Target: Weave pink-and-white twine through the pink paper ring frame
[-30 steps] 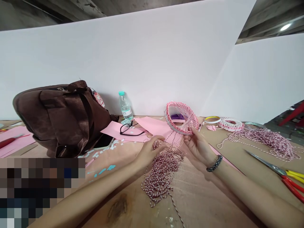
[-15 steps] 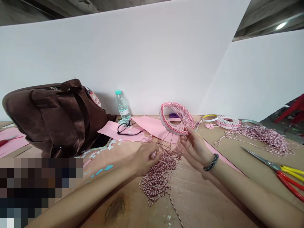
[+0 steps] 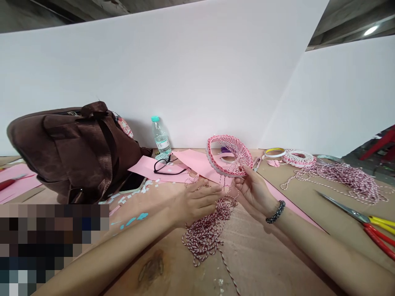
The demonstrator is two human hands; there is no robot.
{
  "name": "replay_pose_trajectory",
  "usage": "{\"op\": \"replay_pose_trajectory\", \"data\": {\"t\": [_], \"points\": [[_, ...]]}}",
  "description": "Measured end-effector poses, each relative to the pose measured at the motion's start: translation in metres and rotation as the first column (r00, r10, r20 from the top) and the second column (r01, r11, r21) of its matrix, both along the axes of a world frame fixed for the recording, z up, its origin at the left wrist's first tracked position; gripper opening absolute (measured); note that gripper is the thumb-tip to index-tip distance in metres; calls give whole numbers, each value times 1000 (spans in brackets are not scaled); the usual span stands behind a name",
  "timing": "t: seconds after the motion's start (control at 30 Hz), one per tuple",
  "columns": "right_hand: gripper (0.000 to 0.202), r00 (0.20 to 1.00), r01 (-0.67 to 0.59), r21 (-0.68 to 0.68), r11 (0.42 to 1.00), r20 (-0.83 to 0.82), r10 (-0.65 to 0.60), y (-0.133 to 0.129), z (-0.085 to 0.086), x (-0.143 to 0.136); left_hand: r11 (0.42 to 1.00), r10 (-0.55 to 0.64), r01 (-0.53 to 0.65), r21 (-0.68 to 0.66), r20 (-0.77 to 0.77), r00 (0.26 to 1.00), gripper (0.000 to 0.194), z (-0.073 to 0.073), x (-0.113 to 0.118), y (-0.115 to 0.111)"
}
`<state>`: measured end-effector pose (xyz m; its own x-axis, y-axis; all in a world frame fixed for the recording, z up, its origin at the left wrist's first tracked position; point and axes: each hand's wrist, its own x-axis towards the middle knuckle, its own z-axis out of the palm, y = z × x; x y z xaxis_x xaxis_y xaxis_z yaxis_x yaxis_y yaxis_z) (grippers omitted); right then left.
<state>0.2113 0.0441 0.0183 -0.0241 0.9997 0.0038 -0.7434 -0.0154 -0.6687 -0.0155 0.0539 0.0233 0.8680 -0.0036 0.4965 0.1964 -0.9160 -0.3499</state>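
Hoop [image 3: 242, 153], pink-and-white, string-webbed, raised beyond the cord heap [image 3: 205, 236], its rim [image 3: 215, 163] pinched in my right grip [image 3: 256, 187], presumably light, firm-edged, soft-webbed, best taken there; my left grip [image 3: 197, 201] flat, unclenched, at the heap's edge.

big ol' plain white wall [image 3: 185, 82] filling the middle, grungy dark ceiling [image 3: 61, 14] upper left, bright light [image 3: 370, 30] upper right, red furniture [image 3: 381, 144] far right, wooden tabletop [image 3: 256, 259] below
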Motion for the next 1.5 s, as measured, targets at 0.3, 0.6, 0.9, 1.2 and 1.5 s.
{"op": "replay_pose_trajectory", "data": {"t": [0.3, 0.6, 0.9, 1.2, 1.5], "points": [[20, 1000, 2, 3, 1000, -17, -2, -3, 4, -3, 688, 486, -345, -638, 53, 872, 22, -7, 7, -4], [19, 998, 12, -5, 1000, -56, -12, 1, 1, 2, 970, 128, -98, -223, 126, 984, 16, -1, -1, 4], [22, 999, -25, 16, 1000, 44, 25, -7, 8, -5, 916, 101, 21, -401, 282, 954, 13, 4, 3, -8], [20, 999, -43, -13, 999, 22, 43, -19, 2, -15, 410, 635, 170, -896, 414, 652, 20, -2, 18, -13], [25, 996, -79, 20, 997, 45, 78, -24, -5, -24, 282, 598, 112, -953, 266, 756, 24, -4, 17, -12]]}}
